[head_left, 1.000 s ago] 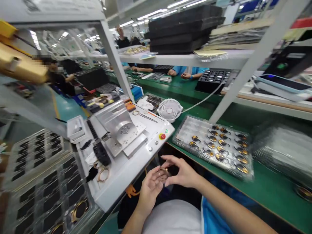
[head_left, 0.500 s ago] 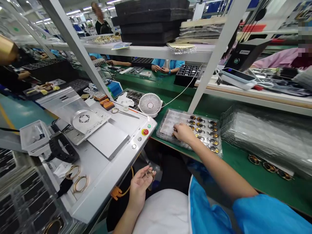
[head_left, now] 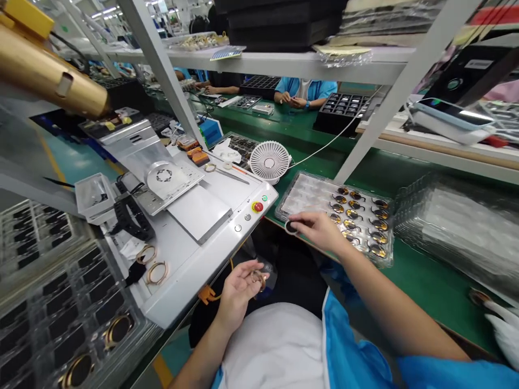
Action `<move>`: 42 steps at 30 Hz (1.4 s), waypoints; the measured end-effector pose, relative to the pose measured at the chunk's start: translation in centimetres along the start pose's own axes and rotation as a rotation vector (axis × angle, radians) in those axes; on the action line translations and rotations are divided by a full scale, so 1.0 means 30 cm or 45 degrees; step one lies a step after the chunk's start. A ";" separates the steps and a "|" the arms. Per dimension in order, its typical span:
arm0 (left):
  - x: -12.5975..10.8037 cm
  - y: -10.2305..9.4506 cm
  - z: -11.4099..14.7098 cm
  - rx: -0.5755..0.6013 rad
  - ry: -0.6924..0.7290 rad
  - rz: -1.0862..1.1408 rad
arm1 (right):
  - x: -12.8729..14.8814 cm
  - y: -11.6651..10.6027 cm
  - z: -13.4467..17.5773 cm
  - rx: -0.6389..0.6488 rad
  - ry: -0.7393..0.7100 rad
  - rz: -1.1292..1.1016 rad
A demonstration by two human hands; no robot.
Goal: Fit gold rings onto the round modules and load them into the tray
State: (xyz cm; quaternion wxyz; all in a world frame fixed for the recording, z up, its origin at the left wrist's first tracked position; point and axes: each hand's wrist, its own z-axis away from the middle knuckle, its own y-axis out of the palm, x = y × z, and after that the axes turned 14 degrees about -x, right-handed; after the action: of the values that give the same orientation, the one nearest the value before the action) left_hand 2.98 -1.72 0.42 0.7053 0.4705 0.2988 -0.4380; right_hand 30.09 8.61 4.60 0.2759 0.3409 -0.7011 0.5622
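Low in front of my body, my left hand (head_left: 239,292) pinches a gold metal ring (head_left: 258,280) shaped like a watch case. My right hand (head_left: 320,231) is closed on a small round disc (head_left: 291,227) with a dark middle and a pale rim, held by its edge at the near side of a transparent plastic tray (head_left: 298,192). Rows of round, dark-and-gold parts (head_left: 352,214) with thin curled tails lie in that tray's right part. Two more gold rings (head_left: 157,273) rest on the white machine (head_left: 182,281) to my left.
A white fan (head_left: 269,162) stands behind the machine, beside its red stop button (head_left: 257,207). Stacked transparent trays (head_left: 466,227) are at right; dark-celled trays (head_left: 60,319) at lower left. A gold cylinder (head_left: 52,70) hangs upper left. A white-gloved hand (head_left: 505,329) appears at right.
My right hand has lifted away from the tray's pockets toward me, bringing the round disc out. My left hand still holds the gold ring. The view has turned somewhat left.
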 end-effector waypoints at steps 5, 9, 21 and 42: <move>-0.074 0.031 -0.005 0.314 -0.036 0.024 | 0.126 0.121 0.125 0.033 -0.198 -0.581; -0.097 0.004 0.002 0.330 -0.061 0.000 | 0.174 0.163 0.148 0.121 -0.336 -0.579; -0.108 -0.093 0.039 0.029 0.067 0.054 | 0.312 0.330 -0.218 0.108 0.054 -0.470; -0.017 -0.062 0.040 0.263 1.044 -1.165 | 0.254 0.340 0.155 0.163 0.499 -1.144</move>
State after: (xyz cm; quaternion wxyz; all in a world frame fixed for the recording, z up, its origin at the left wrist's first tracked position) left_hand 1.08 -2.97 0.56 0.2250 0.4906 0.6726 -0.5063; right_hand 17.34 4.18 3.34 0.5962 0.5137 -0.3839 0.4830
